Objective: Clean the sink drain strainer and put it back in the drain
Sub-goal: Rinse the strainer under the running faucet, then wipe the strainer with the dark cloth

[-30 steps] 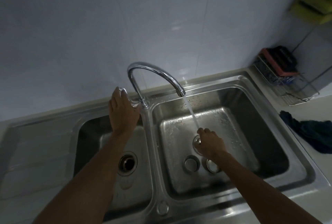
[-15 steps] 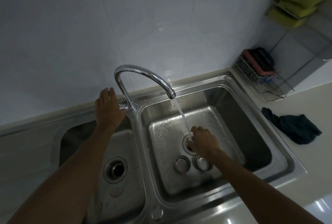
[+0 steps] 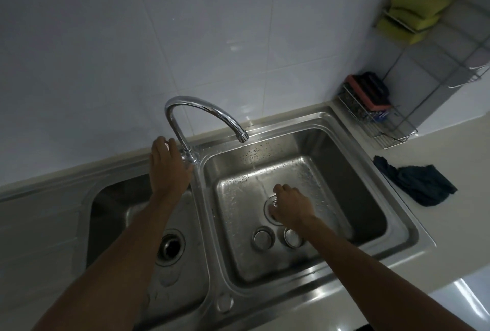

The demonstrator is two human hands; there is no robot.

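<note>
Head view: double steel sink (image 3: 342,129) set in counter (image 3: 437,214). Left hand (image 3: 167,169) rests beside faucet (image 3: 201,113) base, grasp indeterminate. Right hand (image 3: 290,207) fingers curled, gripping strainer (image 3: 270,204) at right-basin drain; thin water trickle.

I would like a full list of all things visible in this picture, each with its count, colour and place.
sink basins: two, steel, set side by side in the counter
tap: one, chrome, behind the divider, spout over the right basin
round metal pieces: two, steel, on the right basin floor near the front
left drain: one, dark, open, in the left basin
cloth: one, dark, on the counter right of the sink
wire rack: one, metal, back right corner, holding dark and pink items
sponges: yellow-green, on the wall shelf, count unclear
left hand: at the tap base
right hand: over the right basin drain
</note>
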